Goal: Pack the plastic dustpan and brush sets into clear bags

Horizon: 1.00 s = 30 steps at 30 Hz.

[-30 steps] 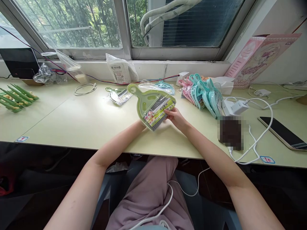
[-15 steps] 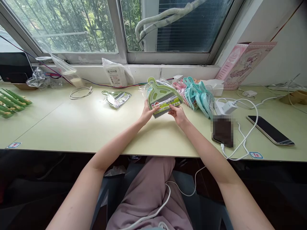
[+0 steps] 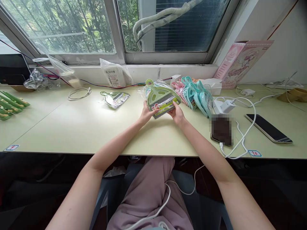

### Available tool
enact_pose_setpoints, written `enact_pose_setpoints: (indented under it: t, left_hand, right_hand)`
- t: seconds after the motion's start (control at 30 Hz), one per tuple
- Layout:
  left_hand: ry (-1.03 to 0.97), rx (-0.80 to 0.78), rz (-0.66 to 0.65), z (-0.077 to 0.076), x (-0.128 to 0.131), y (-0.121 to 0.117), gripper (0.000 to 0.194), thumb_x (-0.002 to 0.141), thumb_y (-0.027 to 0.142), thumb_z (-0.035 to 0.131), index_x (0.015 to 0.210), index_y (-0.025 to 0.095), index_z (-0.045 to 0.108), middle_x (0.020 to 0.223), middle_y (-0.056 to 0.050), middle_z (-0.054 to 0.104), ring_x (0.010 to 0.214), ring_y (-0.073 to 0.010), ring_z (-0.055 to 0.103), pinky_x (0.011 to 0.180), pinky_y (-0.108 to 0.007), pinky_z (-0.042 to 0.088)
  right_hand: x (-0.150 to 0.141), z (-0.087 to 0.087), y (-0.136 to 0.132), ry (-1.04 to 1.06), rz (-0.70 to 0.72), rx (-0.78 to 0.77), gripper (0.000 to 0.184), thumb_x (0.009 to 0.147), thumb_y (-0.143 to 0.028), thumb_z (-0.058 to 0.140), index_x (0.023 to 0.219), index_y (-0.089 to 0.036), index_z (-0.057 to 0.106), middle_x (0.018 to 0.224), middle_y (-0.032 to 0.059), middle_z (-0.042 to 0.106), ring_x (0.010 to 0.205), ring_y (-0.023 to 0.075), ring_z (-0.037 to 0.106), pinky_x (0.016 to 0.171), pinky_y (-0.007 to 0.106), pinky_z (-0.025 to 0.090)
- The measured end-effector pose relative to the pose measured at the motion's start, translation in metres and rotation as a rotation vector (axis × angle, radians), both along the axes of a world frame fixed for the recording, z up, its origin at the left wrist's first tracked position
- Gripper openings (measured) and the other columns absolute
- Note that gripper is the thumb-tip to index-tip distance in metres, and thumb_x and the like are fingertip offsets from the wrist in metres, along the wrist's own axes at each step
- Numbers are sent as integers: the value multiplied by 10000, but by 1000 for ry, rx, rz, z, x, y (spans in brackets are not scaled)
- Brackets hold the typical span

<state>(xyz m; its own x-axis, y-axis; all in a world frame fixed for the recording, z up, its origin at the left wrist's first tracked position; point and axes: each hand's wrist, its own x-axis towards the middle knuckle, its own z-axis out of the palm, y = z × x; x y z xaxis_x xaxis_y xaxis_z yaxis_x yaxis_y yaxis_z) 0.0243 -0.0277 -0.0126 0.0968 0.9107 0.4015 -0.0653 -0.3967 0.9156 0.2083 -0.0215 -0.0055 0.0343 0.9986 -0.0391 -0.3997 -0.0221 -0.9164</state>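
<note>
**A lime-green plastic dustpan-and-brush set (image 3: 163,99) was held over a pale yellow-green counter (image 3: 79,127)**

The dustpan-and-brush set was tilted, its looped handle pointing up and toward the window side. A grey-bristled brush lay across the pan's front, with a bright printed label spread over it. The person's left hand (image 3: 145,115) grasped the lower left edge, thumb on the front. The right hand (image 3: 177,113) grasped the lower right edge, thumb pressed near the label's end. The fingers behind the pan were mostly hidden.

Crinkled clear plastic (image 3: 143,92) showed just behind the set. To the left, apart from the hands, a second green dustpan set in clear wrapping (image 3: 116,98) lay flat. Near the right hand stood a cluster of turquoise plastic dustpan sets (image 3: 199,95), with pink plastic dustpan sets (image 3: 178,88) beside them.

Further right were a white charging block (image 3: 227,106) with looping white cables, a device partly masked by pixelation (image 3: 215,139), and a flat phone with a dark screen (image 3: 268,128). A tall pink illustrated box (image 3: 247,64) leaned in the corner. On the left lay a coiled pale cable (image 3: 79,94) and a row of green stick-like pieces (image 3: 11,105). A plastic-wrapped white package (image 3: 115,76) stood below the metal-framed window (image 3: 72,30).
</note>
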Motion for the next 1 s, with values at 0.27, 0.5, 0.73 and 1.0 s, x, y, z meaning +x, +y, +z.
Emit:
enact_pose_setpoints:
  t: [0.27,0.5,0.73,1.0]
  left_hand:
    - [0,23,-11,-1,2,-1,955,636,501,852,1370,213,314,1318,-119,533,1269,-280,538,1126,-445,409]
    - [-11,-43,-5,1,0,-2,932,663,492,836,1357,203,285,1265,-116,544,1245,-284,552,1109,-469,415]
    - [-20,-20,16,6,1,-6,856,648,468,845,1290,210,341,1272,-109,555,1251,-284,554,1110,-453,426]
    - [83,-237,-217,18,16,-32,823,742,433,759,1379,245,273,1144,-96,666,783,-176,699,760,-414,592]
  right_hand:
    - [0,4,0,97,-58,-31,235,821,-417,678,932,-226,597,917,20,753,910,183,714,744,283,626]
    - [-3,8,-8,47,116,56,285,803,-419,718,967,-229,584,970,34,760,983,205,718,818,324,637]
    - [-5,6,-10,55,128,55,246,747,-253,773,906,-211,589,953,52,762,1016,232,720,875,370,634]
    - [0,10,-8,153,-27,99,252,772,-223,741,1003,-211,639,1004,42,762,1061,222,710,892,349,635]
